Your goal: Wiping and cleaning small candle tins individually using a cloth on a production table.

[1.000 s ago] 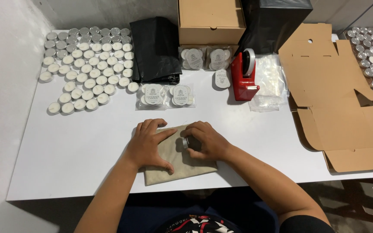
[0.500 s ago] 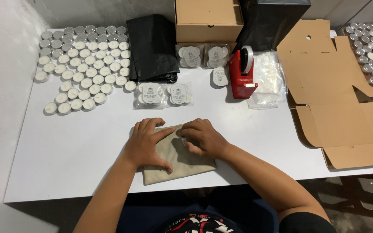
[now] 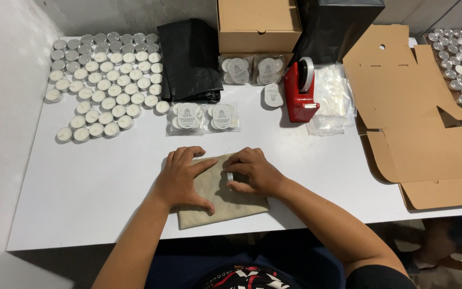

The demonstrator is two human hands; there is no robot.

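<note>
while both hands [image 3: 217, 176] press it, beige pouch [image 3: 225, 202] lies flat.

hands [image 3: 217, 174] on cloth [image 3: 217, 200]; candles [image 3: 102, 80] behind left, flat carton [image 3: 413, 118] right

On the near part of the white table [image 3: 81, 187] lies a beige cloth pad [image 3: 225, 200]. The left hand [image 3: 183, 179] rests flat on its left side. The right hand [image 3: 255, 171] is on its right side, and its fingers touch a small tealight [image 3: 230, 176] on the pad. At the far left stand many tealights [image 3: 102, 80] in rows. Beside them, to the right, lies a black plastic bag [image 3: 191, 59]. Just beyond the hands lie two clear packs of candles [image 3: 203, 118]. Farther right stands a red tape dispenser [image 3: 300, 91], and at the right edge lies a flat unfolded cardboard box [image 3: 413, 112].
</note>
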